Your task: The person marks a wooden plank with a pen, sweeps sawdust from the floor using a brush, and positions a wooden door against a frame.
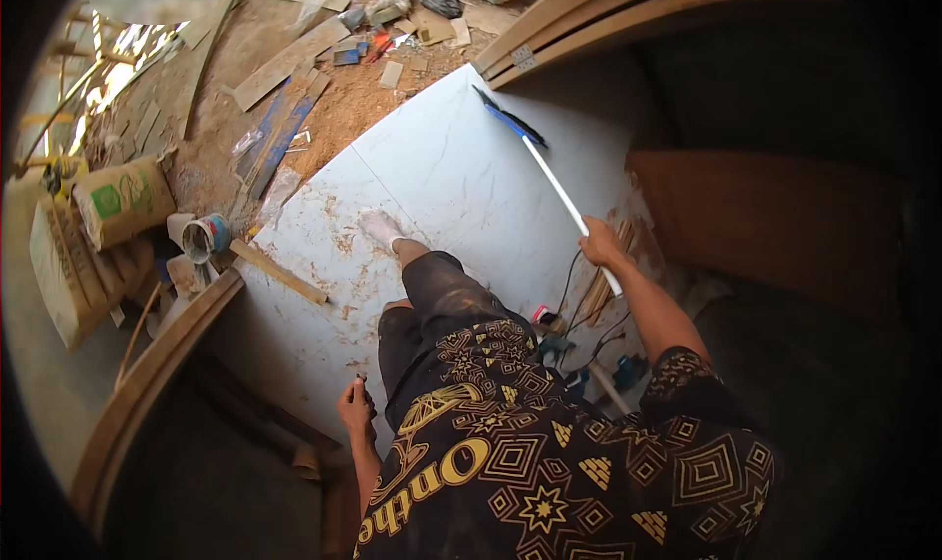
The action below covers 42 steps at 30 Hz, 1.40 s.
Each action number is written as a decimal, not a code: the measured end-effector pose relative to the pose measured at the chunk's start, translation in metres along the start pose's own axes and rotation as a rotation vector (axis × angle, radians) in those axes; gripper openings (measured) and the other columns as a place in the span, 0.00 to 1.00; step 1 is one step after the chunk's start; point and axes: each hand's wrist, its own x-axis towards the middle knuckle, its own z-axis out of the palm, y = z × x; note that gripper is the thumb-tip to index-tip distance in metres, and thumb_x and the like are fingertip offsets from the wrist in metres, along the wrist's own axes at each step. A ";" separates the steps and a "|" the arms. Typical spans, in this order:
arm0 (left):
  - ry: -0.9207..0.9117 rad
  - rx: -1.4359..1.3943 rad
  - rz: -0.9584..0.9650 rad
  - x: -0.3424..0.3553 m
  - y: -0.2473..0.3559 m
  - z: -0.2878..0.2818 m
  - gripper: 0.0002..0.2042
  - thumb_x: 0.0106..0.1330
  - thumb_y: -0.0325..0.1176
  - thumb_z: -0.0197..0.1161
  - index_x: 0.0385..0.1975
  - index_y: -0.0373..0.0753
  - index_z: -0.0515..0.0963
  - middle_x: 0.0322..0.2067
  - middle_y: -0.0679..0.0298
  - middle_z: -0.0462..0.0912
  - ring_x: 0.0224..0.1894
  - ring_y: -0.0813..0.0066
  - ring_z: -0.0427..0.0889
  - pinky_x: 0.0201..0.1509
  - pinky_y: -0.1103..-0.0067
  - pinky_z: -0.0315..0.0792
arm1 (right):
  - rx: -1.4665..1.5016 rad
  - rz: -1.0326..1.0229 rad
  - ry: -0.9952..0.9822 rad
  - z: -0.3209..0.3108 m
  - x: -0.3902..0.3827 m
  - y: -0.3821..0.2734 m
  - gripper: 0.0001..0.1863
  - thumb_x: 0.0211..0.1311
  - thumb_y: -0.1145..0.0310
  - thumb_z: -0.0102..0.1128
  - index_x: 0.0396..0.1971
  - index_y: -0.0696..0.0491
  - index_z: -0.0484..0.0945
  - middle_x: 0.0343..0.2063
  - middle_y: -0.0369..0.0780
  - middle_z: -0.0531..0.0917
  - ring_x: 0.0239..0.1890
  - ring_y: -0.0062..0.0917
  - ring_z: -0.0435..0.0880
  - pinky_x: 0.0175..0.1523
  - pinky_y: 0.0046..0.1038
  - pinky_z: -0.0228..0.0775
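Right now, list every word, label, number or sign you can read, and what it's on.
Shirt: large yellow lettering, words not copied here.
Upper sack: green print, too small to read.
Lower sack: dark lettering, too blurred to read.
Pole: no text visible.

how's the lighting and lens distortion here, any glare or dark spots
Head view: daylight glare washes out the upper left, and the right side and lower left sink into deep shadow. Head view: the wooden frame at lower left bends toward the black rim, while the broom and right hand look fairly sharp.
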 end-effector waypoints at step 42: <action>-0.312 0.546 0.288 0.185 0.166 -0.183 0.14 0.71 0.42 0.61 0.37 0.36 0.83 0.16 0.74 0.68 0.15 0.86 0.64 0.16 0.83 0.56 | 1.369 0.303 -0.236 0.097 -0.206 -0.257 0.22 0.65 0.73 0.59 0.59 0.58 0.73 0.22 0.33 0.70 0.15 0.11 0.64 0.15 0.16 0.59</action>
